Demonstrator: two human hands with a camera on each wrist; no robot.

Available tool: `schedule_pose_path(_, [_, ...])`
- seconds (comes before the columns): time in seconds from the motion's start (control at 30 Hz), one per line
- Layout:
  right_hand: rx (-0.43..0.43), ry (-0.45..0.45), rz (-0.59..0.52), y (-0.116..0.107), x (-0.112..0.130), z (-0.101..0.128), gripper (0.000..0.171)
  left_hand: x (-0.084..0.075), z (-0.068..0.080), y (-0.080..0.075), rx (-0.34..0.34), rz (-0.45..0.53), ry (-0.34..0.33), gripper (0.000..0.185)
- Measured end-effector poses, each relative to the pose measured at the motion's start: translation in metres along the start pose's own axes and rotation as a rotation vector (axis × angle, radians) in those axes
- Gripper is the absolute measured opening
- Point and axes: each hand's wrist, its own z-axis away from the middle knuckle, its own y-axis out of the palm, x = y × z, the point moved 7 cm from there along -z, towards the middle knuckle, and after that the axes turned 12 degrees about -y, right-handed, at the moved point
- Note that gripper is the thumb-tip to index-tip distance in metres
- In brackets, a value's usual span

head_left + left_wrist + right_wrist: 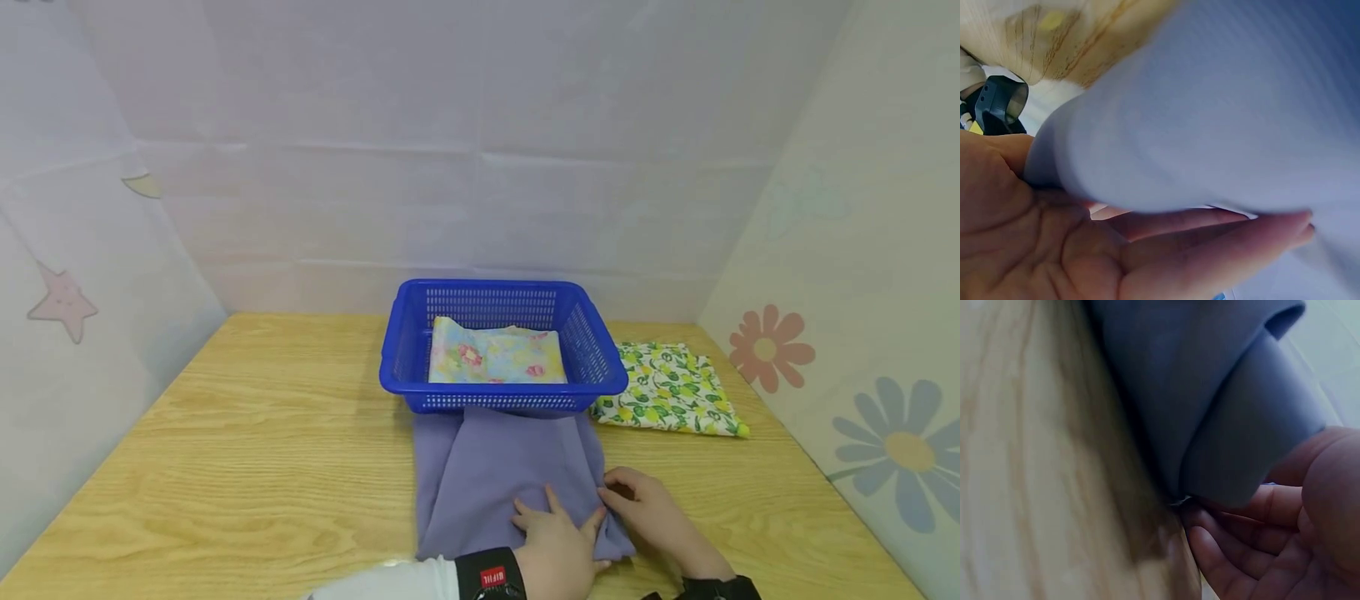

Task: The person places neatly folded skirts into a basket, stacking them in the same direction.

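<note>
A purple cloth lies loosely folded on the table in front of the blue basket, its right edge bunched. My left hand rests on its lower right part with fingers spread. In the left wrist view those fingers are nearly straight along the blurred cloth. At the cloth's right edge, my right hand pinches the fabric between thumb and fingers. The right wrist view shows a folded corner of cloth at the curled fingers, close over the wood.
The blue plastic basket stands behind the purple cloth, overlapping its far edge in the head view. Inside lies a folded floral cloth. A folded lemon-print cloth lies right of the basket. Pale fabric walls border the wooden table.
</note>
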Motion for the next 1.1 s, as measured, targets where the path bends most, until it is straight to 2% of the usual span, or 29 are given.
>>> schedule_pose_path(0.17, [-0.022,0.096,0.029,-0.008,-0.006,0.0,0.017,-0.009,-0.003,0.001,0.027,0.003,-0.025,0.063])
schedule_pose_path(0.23, [-0.029,0.133,0.028,-0.011,-0.009,0.0,0.021,-0.011,0.0,0.001,0.037,0.006,0.01,0.065])
schedule_pose_path(0.33, [-0.036,0.194,-0.005,-0.013,-0.015,0.0,0.031,-0.004,0.008,-0.002,0.039,0.061,0.114,0.069])
schedule_pose_path(0.4, [-0.034,0.229,-0.047,-0.013,-0.017,0.0,0.036,0.007,0.016,-0.005,0.054,0.116,0.225,0.07])
schedule_pose_path(0.53, [-0.034,0.305,-0.152,-0.011,-0.021,0.001,0.042,0.04,0.025,-0.011,0.082,0.26,0.411,0.071])
schedule_pose_path(0.6, [-0.028,0.331,-0.198,-0.009,-0.022,0.001,0.045,0.062,0.027,-0.014,0.1,0.352,0.447,0.072])
schedule_pose_path(0.67, [-0.017,0.343,-0.229,-0.007,-0.023,0.002,0.047,0.085,0.029,-0.021,0.083,0.449,0.446,0.072])
schedule_pose_path(0.83, [0.042,0.366,-0.295,-0.002,-0.024,0.003,0.055,0.137,0.037,-0.039,-0.012,0.64,0.371,0.063])
schedule_pose_path(0.93, [0.069,0.376,-0.317,-0.001,-0.025,0.005,0.057,0.158,0.036,-0.042,-0.023,0.723,0.334,0.061])
schedule_pose_path(1.1, [0.086,0.345,-0.346,-0.001,-0.022,0.006,0.053,0.183,0.025,-0.045,-0.04,0.843,0.245,0.059])
